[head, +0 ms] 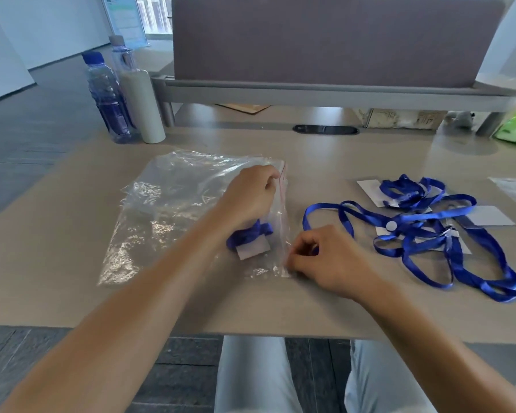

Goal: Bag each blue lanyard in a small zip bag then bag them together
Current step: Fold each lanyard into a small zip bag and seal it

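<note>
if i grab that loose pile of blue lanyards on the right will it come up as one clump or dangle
The lanyards would probably dangle: their thin ribbons lie in limp loops. They overlap, so several likely lift together, tangled. The white cards clipped on may swing.

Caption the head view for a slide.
Both hands pinch a clear zip bag's red-striped edge, a folded blue lanyard inside.

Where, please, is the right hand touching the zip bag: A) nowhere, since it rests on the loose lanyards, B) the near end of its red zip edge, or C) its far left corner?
B: the right hand pinches the zip bag at the near end of its red zip edge.
</note>
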### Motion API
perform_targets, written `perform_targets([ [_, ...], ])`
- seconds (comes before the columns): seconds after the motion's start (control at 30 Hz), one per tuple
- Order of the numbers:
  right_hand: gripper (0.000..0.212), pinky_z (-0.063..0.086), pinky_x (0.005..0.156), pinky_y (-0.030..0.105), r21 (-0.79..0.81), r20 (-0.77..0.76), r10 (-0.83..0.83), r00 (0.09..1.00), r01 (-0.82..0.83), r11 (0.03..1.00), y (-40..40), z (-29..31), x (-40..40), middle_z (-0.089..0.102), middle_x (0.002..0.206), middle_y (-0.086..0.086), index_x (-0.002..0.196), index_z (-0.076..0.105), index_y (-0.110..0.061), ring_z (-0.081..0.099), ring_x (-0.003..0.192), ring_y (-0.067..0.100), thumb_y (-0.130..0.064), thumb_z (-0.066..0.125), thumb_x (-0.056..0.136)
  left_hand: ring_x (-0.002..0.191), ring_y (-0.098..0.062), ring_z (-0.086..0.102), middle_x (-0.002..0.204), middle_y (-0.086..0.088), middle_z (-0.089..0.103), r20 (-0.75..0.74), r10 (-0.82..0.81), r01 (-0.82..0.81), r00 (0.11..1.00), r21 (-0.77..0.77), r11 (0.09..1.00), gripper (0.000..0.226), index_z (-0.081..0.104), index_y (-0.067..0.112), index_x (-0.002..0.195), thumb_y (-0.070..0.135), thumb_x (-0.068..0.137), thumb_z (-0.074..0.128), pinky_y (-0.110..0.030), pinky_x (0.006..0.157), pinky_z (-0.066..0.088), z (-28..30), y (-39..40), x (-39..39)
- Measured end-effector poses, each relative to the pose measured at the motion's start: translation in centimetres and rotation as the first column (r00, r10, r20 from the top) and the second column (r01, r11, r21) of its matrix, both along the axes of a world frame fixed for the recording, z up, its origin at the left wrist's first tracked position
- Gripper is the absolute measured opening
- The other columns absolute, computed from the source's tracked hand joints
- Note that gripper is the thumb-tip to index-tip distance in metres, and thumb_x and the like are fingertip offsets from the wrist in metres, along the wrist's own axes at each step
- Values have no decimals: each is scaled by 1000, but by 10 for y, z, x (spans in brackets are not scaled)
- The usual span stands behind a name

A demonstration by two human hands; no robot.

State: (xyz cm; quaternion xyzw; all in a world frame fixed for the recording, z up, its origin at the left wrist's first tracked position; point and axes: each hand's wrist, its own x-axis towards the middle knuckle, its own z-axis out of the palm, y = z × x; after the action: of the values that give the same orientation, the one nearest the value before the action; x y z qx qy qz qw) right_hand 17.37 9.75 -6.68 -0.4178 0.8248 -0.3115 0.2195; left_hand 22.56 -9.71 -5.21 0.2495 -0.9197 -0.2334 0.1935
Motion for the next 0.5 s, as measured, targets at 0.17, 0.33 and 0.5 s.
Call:
perform_targets([
  [0.17, 12, 53, 64, 34, -93, -49, -135, 990, 130, 987, 6, 7, -4, 70, 85, -6, 82, 65, -25, 63, 64, 13, -28, 66, 94, 99, -20, 64, 111, -3, 71, -193, 85, -68, 978, 95, 993, 32, 73, 13, 115, 4, 96, 50, -30, 91, 51, -1, -9, -8],
  [0.33, 13, 47, 57, 33, -203, 57, -255, 965, 261, 944, 14, 17, -23, 73, 78, -2, 86, 63, -22, 57, 54, 14, -22, 59, 99, 82, -8, 63, 97, 5, 72, -368, 169, -98, 914, 205, 974, 23, 77, 16, 104, 7, 92, 60, -6, 73, 46, 17, -7, -3],
  [0.5, 7, 47, 67, 26, -421, 172, -339, 925, 380, 824, 30, 40, -47, 73, 82, -7, 90, 72, -22, 58, 61, 1, -16, 72, 92, 76, -4, 65, 90, 5, 74, -476, 252, -62, 843, 379, 923, 17, 76, 18, 104, 11, 90, 70, -19, 75, 52, 49, 3, 1],
])
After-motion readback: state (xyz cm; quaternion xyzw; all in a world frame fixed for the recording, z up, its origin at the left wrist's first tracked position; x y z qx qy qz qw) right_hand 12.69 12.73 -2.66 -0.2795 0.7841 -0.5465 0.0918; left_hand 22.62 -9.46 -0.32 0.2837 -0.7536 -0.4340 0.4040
